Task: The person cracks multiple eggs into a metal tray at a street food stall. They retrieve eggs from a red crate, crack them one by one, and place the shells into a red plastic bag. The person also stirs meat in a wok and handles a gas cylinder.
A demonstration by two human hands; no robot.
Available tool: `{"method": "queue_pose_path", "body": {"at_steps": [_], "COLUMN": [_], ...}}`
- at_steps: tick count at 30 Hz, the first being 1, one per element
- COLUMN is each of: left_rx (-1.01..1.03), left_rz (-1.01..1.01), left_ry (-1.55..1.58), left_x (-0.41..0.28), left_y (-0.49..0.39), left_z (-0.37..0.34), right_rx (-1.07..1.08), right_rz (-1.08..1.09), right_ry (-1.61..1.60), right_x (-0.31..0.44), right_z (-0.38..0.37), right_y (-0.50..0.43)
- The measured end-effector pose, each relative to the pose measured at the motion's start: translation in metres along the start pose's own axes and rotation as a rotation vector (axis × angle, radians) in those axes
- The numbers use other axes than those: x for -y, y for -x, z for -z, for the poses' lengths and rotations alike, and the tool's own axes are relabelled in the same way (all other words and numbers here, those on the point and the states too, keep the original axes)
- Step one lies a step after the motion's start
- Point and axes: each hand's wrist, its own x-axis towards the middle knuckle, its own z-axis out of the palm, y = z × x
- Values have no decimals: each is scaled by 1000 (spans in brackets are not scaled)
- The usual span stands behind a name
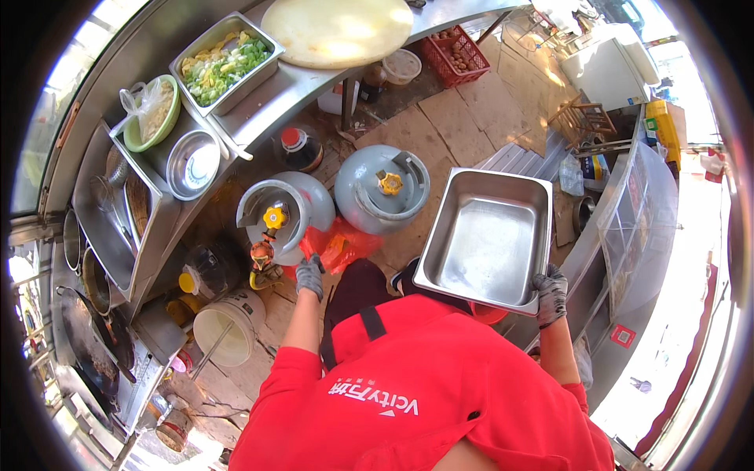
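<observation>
My right hand point(551, 295), in a grey work glove, grips the near right corner of a deep rectangular stainless steel pan point(486, 241). The pan has nothing in it and is held level above the floor. My left hand point(310, 277), gloved as well, is closed on the edge of a red plastic bag point(339, 250). That bag lies against two grey gas cylinders. One cylinder point(321, 203) has a yellow valve knob and an orange regulator point(262, 253) beside my left hand; the other cylinder point(359, 171) stands farther off, also with a yellow knob.
A steel counter point(247, 115) along the left carries a pan of chopped scallions point(227, 70), a green bowl point(132, 132), a metal bowl point(193, 165) and a round board point(336, 29). Below it stand a white bucket point(227, 332) and a dark liquid jug point(297, 150). Flattened cardboard point(453, 120) covers the floor.
</observation>
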Motion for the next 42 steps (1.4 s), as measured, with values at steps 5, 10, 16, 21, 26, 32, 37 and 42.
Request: {"method": "queue_pose_path", "body": {"at_steps": [5,10,16,21,26,32,37,42], "left_rx": [213,228,305,381,346,475,611,280], "left_rz": [52,45,146,341,470,167,-337,601], "left_ry": [-73,186,28,33,-3,-253,-985,208], "left_x": [-20,-30,-52,-78,-101,-131,-176,-194], "left_y": [53,80,112,143,175,223,241,198], "left_z": [7,19,29,-2,-71,-162,-218,-314], "right_rx": [-64,-88,-200,-181,-93,-207,-239,-206], "right_rz": [63,55,-28,-100,-114,-105,41,31], "right_ry": [430,486,492,535,500,572,1261,726], "right_x": [10,-3,-32,-47,-46,-36,3,20], "right_z": [28,68,121,157,200,270,311,330], "right_y": [-47,-86,-132,-208,-359,-519,-589,-683]}}
